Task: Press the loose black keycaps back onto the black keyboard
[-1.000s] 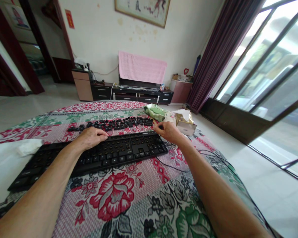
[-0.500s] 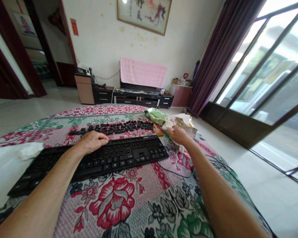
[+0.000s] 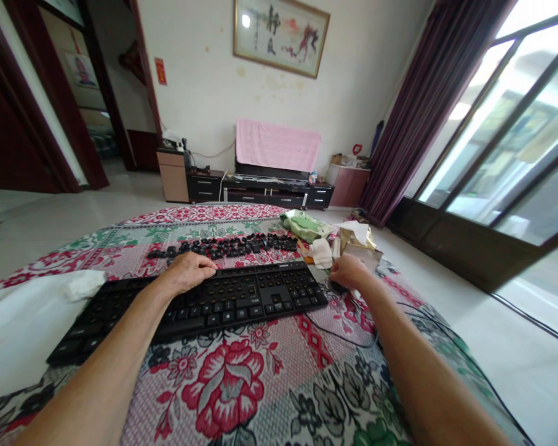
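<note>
A black computer keyboard (image 3: 246, 313) lies slantwise on the flowered cloth, many of its keycaps off and the sockets bare. My left hand (image 3: 191, 272) is closed at its back edge, fingertips pressed there. Loose black keycaps (image 3: 235, 246) lie in a long band behind the keyboard. Right of the keyboard, my right hand (image 3: 351, 272) is down with fingers closed together. A small dark thing (image 3: 338, 286) shows under those fingers; its kind is unclear. Just left of this hand lies a folded white tissue (image 3: 322, 254).
A green packet (image 3: 307, 224) and an opened box with white tissue (image 3: 360, 243) stand at the back right. White cloth or paper (image 3: 18, 322) covers the left side. Black cable (image 3: 428, 316) runs along the right edge of the flowered tablecloth (image 3: 223, 390).
My right hand has let go of the white tissue and come down nearer, beside the keyboard. My left hand stays at the keyboard's back edge. The view has shifted slightly.
</note>
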A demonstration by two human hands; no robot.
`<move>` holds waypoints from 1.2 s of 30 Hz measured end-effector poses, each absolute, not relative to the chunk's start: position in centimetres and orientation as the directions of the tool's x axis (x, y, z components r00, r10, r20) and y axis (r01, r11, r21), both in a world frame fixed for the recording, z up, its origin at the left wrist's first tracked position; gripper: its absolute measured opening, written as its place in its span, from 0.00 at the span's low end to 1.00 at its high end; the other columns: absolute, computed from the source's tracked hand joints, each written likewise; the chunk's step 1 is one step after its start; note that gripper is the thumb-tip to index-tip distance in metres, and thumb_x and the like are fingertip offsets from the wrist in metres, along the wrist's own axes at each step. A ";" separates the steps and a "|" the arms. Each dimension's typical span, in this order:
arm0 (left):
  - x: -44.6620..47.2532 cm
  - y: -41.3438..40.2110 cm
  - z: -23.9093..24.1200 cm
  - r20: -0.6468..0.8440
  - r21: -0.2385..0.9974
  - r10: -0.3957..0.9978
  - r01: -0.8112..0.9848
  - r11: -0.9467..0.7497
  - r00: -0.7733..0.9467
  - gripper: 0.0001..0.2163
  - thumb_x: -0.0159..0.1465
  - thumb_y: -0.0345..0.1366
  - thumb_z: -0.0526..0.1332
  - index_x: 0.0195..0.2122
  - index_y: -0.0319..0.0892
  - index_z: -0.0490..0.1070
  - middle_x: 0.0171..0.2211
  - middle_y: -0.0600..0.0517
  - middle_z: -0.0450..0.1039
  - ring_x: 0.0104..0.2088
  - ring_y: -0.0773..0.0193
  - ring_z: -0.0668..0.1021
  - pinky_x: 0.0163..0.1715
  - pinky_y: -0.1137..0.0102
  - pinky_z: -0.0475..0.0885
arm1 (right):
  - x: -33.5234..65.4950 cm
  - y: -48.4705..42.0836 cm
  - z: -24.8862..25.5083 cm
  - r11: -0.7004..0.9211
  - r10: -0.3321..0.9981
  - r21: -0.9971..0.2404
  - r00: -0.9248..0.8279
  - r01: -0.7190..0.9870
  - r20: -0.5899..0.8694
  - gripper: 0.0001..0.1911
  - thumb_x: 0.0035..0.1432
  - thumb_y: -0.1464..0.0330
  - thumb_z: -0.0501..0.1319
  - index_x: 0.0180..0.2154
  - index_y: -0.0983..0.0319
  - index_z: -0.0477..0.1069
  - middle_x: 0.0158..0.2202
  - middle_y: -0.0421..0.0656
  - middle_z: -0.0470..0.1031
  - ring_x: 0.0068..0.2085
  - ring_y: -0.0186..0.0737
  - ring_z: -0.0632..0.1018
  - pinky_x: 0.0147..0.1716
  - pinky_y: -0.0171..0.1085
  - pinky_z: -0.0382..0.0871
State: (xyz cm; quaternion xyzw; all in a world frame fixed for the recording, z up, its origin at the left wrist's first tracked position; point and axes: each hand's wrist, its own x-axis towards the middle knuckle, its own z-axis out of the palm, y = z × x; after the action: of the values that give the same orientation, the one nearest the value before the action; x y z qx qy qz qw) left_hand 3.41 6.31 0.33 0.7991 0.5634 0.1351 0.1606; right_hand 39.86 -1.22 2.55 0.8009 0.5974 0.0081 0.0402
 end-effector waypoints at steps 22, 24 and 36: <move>-2.4 7.1 2.5 0.336 0.684 0.905 0.728 -0.046 -0.259 0.16 0.50 0.42 0.55 0.36 0.42 0.74 0.34 0.52 0.76 0.35 0.62 0.75 0.35 0.72 0.67 | 32.1 3.5 3.4 0.012 0.985 -0.071 0.001 0.997 0.171 0.16 0.47 0.73 0.51 0.33 0.59 0.75 0.33 0.43 0.76 0.35 0.39 0.74 0.35 0.33 0.61; -3.3 6.9 2.7 0.300 0.624 0.916 0.781 0.023 -0.266 0.15 0.50 0.40 0.55 0.36 0.42 0.74 0.35 0.52 0.76 0.36 0.62 0.75 0.35 0.72 0.67 | 32.9 3.6 3.5 -0.027 0.992 -0.036 0.031 0.999 0.125 0.15 0.47 0.73 0.52 0.31 0.58 0.76 0.33 0.44 0.76 0.35 0.41 0.74 0.35 0.34 0.61; -1.8 6.7 1.8 0.172 0.302 0.981 0.953 0.029 -0.084 0.13 0.51 0.41 0.53 0.32 0.47 0.75 0.37 0.52 0.75 0.36 0.58 0.74 0.33 0.71 0.65 | 35.3 3.1 3.6 0.023 0.998 -0.042 -0.025 0.999 -0.055 0.16 0.48 0.76 0.50 0.30 0.63 0.75 0.27 0.45 0.76 0.30 0.39 0.74 0.31 0.35 0.63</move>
State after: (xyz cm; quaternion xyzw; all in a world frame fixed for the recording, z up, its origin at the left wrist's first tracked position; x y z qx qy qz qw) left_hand -1.84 6.73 1.76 0.6753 0.7161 0.1715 0.0416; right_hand 35.25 3.10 3.57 0.6981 0.7151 -0.0342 0.0049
